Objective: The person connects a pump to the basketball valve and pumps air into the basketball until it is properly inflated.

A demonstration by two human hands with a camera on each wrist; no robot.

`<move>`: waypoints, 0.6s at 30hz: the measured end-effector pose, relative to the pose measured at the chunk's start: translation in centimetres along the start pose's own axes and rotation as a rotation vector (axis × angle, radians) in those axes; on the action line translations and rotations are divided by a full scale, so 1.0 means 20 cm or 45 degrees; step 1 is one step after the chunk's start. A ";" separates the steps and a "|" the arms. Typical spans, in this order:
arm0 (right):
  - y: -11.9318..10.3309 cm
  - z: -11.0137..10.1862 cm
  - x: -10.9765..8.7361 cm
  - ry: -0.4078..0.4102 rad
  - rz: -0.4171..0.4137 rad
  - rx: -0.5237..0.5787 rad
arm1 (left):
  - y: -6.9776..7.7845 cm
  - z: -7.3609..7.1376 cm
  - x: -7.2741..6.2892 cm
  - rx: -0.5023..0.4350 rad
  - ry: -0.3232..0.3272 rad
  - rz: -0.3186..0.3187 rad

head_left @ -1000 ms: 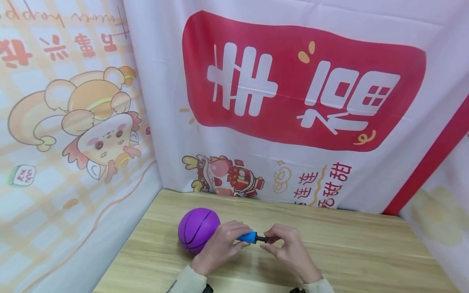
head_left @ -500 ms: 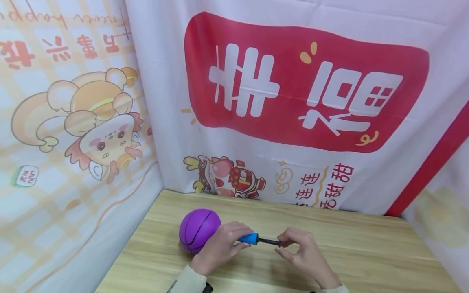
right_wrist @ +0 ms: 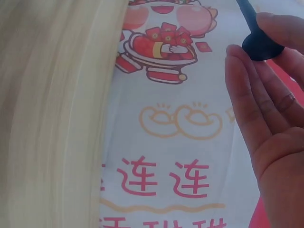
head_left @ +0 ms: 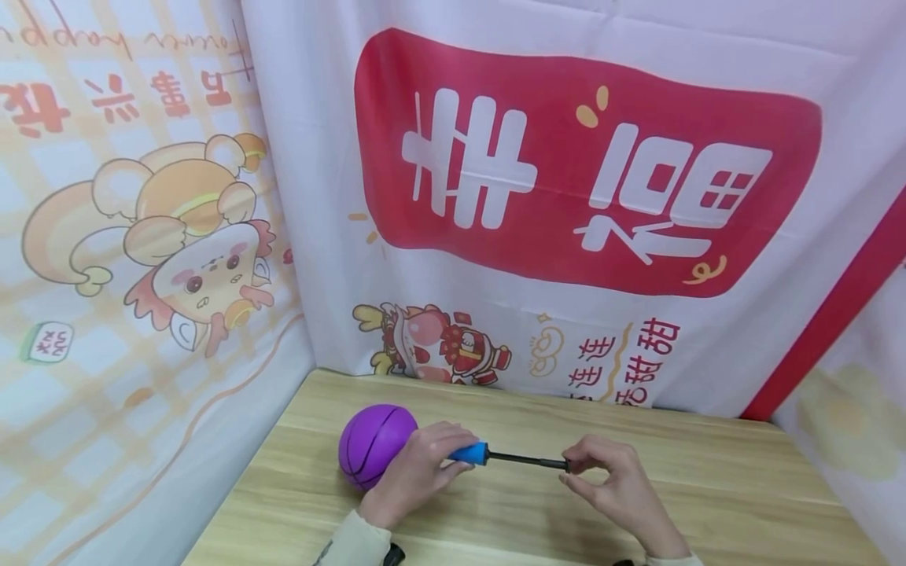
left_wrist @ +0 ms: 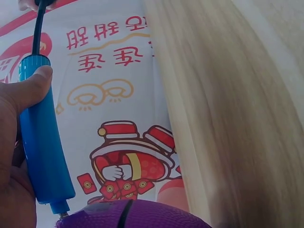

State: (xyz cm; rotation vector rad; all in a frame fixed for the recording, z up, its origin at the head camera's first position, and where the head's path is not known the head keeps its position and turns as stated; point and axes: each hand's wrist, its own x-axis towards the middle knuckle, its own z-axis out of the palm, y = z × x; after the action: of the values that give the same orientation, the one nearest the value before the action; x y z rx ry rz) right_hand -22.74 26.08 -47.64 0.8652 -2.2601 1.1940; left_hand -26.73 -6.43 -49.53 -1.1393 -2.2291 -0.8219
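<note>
My left hand (head_left: 418, 472) grips the blue barrel of a small hand pump (left_wrist: 45, 142), thumb along its side. At the barrel's lower end, a nozzle meets a purple ball (head_left: 375, 446) with black seam lines like a basketball. The ball sits against the left hand, partly covered by it in the head view. My right hand (head_left: 626, 483) pinches the round black end of the pump's plunger (right_wrist: 261, 46) between thumb and fingers. A long stretch of the black rod shows between the two hands.
A wood-grain table (head_left: 708, 487) lies under the hands and ball. Printed cloth hangs around it: a white back curtain (head_left: 325, 196) with a red panel, and a checked curtain (head_left: 49, 440) on the left.
My right hand has moved right, drawing the black plunger rod much farther out of the blue barrel. The left hand and ball have shifted slightly left over the last half second.
</note>
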 end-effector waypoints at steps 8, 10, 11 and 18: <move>-0.03 0.13 0.05 0.040 -0.106 0.032 | 0.00 0.01 0.00 0.031 -0.009 0.026; -0.04 0.18 0.07 0.050 -0.107 0.020 | 0.00 0.01 0.00 0.037 -0.007 0.028; -0.05 0.20 0.08 0.055 -0.098 0.018 | 0.00 0.01 0.01 0.041 -0.004 0.032; -0.07 0.34 0.15 0.006 -0.059 0.048 | 0.01 0.04 0.01 0.079 0.009 0.066</move>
State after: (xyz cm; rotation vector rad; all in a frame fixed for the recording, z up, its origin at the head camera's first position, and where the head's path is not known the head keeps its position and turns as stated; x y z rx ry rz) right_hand -24.39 18.84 -48.58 0.9223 -2.2082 1.2200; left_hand -26.83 -5.71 -50.03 -1.1577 -2.1942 -0.7301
